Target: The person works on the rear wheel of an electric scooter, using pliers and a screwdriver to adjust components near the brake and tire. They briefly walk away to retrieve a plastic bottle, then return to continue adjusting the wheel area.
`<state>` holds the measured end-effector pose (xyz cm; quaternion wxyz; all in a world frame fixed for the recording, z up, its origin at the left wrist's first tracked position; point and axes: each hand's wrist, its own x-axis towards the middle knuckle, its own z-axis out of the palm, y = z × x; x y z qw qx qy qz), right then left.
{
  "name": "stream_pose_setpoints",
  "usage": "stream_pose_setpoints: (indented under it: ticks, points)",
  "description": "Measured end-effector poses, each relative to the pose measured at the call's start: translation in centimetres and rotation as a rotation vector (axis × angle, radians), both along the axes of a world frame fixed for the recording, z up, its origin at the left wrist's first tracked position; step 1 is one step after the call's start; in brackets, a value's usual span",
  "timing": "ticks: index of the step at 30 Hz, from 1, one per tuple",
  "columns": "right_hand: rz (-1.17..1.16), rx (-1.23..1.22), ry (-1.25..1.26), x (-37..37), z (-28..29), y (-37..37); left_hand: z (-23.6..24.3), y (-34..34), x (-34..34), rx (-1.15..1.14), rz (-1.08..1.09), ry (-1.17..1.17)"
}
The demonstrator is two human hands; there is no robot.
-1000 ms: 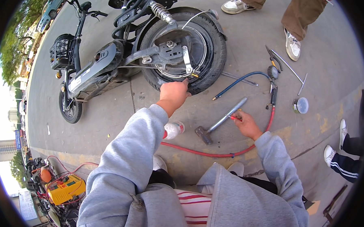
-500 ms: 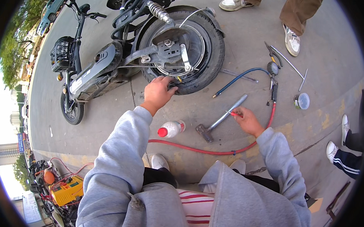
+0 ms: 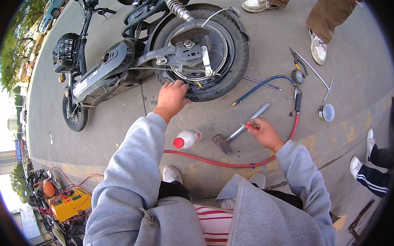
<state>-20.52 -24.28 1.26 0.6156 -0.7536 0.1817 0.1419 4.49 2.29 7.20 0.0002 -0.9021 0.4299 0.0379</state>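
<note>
An electric scooter (image 3: 105, 68) lies on its side on the pavement, its rear wheel toward me. My left hand (image 3: 172, 96) is closed over the near left edge of the black tire (image 3: 207, 93), fingers on the sidewall and thumb by the tread. A small yellow piece (image 3: 199, 84) shows at the rim beside it. Above the hammer's handle, my right hand (image 3: 267, 132) pinches a small red-handled tool (image 3: 251, 126) with a thin metal tip pointing left. The hammer (image 3: 224, 142) lies on the ground below it. A red-capped plastic bottle (image 3: 186, 139) is nearest my left forearm.
A red air hose (image 3: 213, 160) curves to a pressure gauge (image 3: 297, 76) with a blue hose (image 3: 260, 85). Pliers (image 3: 298, 59), a T-handle wrench (image 3: 315, 71) and a small tub (image 3: 326, 113) lie right. Bystanders' shoes (image 3: 318, 48) stand around. A yellow machine (image 3: 71, 204) sits lower left.
My left hand has shifted left along the tire, with its fingers drawn closer together. My right hand keeps the red-handled tool, whose thin tip now shows more plainly. The view has shifted slightly.
</note>
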Motion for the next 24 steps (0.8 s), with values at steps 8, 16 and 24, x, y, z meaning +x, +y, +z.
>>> stream_pose_setpoints:
  ticks: [8,16,24]
  points:
    - [0.024,-0.009,0.038,0.0,0.3,0.4,0.0,-1.2,-1.0,-0.034,0.052,0.033]
    - [0.014,0.009,0.020,-0.6,-1.1,0.3,-0.2,-2.1,-1.7,-0.002,0.107,0.067]
    - [0.033,-0.008,0.024,-0.8,-1.6,0.1,-0.2,-2.1,-1.9,-0.025,0.099,0.063]
